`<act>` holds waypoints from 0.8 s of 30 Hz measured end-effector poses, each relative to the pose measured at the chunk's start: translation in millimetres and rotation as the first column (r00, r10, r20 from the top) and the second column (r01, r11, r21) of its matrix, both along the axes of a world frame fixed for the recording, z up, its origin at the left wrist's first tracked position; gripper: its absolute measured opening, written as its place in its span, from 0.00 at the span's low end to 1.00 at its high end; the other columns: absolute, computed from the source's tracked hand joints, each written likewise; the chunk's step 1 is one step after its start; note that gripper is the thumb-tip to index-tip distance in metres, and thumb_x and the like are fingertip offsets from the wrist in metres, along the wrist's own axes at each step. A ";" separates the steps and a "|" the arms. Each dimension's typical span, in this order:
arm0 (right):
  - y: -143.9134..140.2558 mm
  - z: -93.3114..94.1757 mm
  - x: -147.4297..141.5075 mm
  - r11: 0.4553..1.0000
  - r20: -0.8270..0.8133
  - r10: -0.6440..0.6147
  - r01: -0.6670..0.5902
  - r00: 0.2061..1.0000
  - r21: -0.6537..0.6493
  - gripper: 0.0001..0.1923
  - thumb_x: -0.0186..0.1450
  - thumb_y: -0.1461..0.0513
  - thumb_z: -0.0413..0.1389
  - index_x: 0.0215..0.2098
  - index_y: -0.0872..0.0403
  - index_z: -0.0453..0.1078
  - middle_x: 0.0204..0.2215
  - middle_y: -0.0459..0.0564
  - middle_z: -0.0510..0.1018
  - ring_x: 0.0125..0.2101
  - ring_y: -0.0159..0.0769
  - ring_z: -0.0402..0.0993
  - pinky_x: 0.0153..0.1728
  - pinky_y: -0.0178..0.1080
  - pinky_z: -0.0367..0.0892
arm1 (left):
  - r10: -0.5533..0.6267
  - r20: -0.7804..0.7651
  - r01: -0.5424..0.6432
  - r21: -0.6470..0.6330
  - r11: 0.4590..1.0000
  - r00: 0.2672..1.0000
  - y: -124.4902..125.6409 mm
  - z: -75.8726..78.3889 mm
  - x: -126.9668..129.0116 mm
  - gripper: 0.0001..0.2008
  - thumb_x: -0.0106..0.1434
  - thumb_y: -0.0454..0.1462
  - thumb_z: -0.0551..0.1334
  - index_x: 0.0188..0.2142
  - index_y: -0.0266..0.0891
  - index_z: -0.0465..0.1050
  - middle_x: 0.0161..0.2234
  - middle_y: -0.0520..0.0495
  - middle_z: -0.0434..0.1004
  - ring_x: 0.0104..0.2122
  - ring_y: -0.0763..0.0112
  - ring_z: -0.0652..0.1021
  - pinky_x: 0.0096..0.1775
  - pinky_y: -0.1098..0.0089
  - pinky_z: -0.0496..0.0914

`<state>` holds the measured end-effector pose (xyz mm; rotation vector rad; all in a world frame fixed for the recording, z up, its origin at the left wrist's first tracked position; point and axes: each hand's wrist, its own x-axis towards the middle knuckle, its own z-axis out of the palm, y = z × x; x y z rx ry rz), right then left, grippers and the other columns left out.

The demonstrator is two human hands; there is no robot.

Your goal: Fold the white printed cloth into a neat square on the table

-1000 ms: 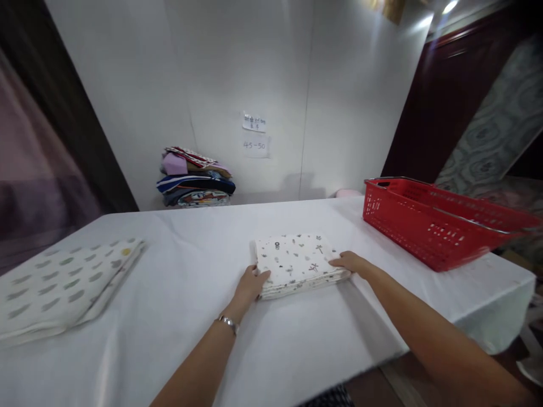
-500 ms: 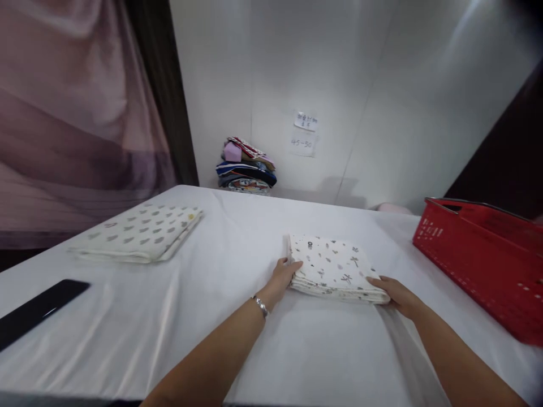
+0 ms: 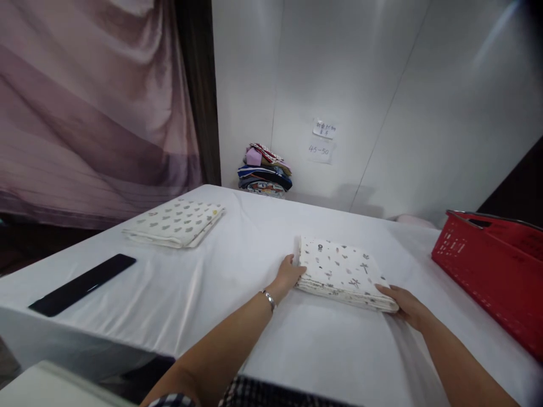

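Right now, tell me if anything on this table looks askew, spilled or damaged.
Nothing stands out. The folded printed cloth lies flat and square between the left hand and right hand. The second folded cloth is neat, the black strip lies flat, and the red basket stands upright.

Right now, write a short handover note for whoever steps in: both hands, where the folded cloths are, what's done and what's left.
Left hand: open, fingers against the left edge of the folded white printed cloth.
Right hand: open, at that cloth's near right corner.
The cloth lies folded flat on the white-covered table.
Second folded white cloth with grey spots lies far left; red plastic basket far right.
Done: both cloths folded.
Left: the printed cloth is not yet lifted or set aside.
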<state>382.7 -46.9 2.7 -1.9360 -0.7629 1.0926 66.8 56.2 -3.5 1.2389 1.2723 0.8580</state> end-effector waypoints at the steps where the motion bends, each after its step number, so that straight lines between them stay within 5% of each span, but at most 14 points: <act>1: -0.1 -0.5 -0.3 0.999 0.019 0.032 -0.032 0.999 0.002 0.25 0.50 0.49 0.61 0.40 0.55 0.68 0.34 0.57 0.78 0.34 0.42 0.75 0.30 0.39 0.72 | 0.005 -0.015 -0.004 0.023 1.000 1.000 -0.9 0.8 -1.7 0.34 0.49 0.38 0.65 0.55 0.36 0.57 0.59 0.35 0.57 0.54 0.59 0.66 0.45 0.70 0.66; 11: -9.7 4.3 -8.1 0.993 -0.155 0.118 -0.116 0.981 0.023 0.15 0.50 0.54 0.62 0.32 0.55 0.70 0.29 0.52 0.79 0.31 0.40 0.75 0.31 0.39 0.71 | -0.024 -0.141 0.043 0.133 0.990 0.990 -9.8 -2.2 -16.2 0.34 0.50 0.35 0.62 0.57 0.37 0.56 0.59 0.38 0.57 0.55 0.58 0.63 0.50 0.67 0.62; 18: 28.2 3.1 8.6 0.996 -0.100 0.047 -0.039 0.994 0.077 0.26 0.49 0.56 0.64 0.44 0.57 0.69 0.41 0.58 0.77 0.39 0.41 0.75 0.36 0.37 0.71 | -0.094 -0.264 0.149 0.200 0.968 0.960 -14.9 -6.5 -21.6 0.35 0.53 0.37 0.60 0.59 0.39 0.52 0.59 0.40 0.56 0.53 0.57 0.65 0.51 0.64 0.61; 24: 67.6 -1.9 16.7 0.993 -0.138 -0.040 0.055 0.990 0.106 0.43 0.48 0.59 0.65 0.59 0.60 0.55 0.48 0.63 0.72 0.41 0.40 0.74 0.38 0.37 0.70 | -0.168 -0.283 0.225 0.185 0.956 0.944 -36.0 -0.6 -27.0 0.36 0.55 0.40 0.60 0.61 0.47 0.47 0.57 0.44 0.61 0.38 0.64 0.74 0.36 0.69 0.68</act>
